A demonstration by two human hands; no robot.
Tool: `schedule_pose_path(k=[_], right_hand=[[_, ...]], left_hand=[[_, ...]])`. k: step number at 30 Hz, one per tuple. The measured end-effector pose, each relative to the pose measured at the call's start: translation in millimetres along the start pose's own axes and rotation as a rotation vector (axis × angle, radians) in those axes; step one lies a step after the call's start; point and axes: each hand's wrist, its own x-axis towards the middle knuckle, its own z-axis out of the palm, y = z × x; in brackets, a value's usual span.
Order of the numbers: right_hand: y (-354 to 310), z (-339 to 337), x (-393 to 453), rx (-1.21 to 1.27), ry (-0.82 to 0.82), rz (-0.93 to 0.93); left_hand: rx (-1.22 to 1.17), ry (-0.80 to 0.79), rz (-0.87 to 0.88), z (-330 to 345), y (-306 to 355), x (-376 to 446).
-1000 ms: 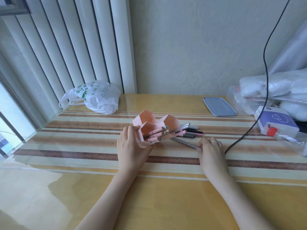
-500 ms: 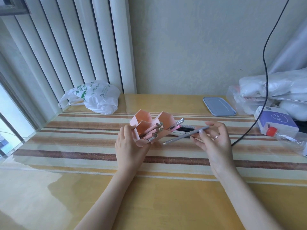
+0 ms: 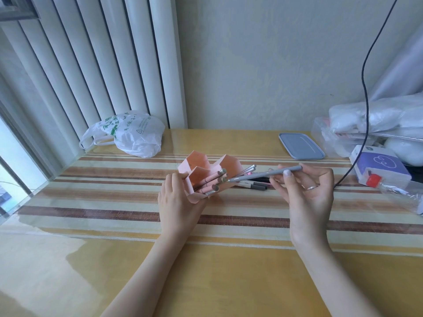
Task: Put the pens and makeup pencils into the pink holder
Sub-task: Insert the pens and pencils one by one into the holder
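The pink holder (image 3: pixel 198 165), made of hexagonal compartments, is tipped toward the right on the striped table runner, and my left hand (image 3: pixel 176 202) grips its near side. Several pink makeup pencils (image 3: pixel 211 179) stick out of its near compartment, and a few more pens (image 3: pixel 248 169) poke from the right one. My right hand (image 3: pixel 306 191) holds a long grey pen (image 3: pixel 263 175) by its far end, its tip touching the holder's opening. Several dark pens (image 3: pixel 254 185) lie on the table behind it.
A white plastic bag (image 3: pixel 130 133) sits at the back left. A grey-blue lid (image 3: pixel 301 146) lies at the back right. A purple-topped box (image 3: pixel 380 167), clear bags and a hanging black cable (image 3: pixel 364 88) crowd the right edge.
My right hand picked the grey pen off the table, lifted it and moved its tip left to the holder's mouth. My left hand tilted the holder slightly more.
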Motion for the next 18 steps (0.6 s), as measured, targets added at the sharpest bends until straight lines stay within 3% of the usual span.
schedule_pose_path(k=[18], right_hand=[[-3.2,4.6,-9.1,-0.083,-0.029,-0.132]], left_hand=[[0.008,0.007,0.020,-0.2,1.4,-0.8]])
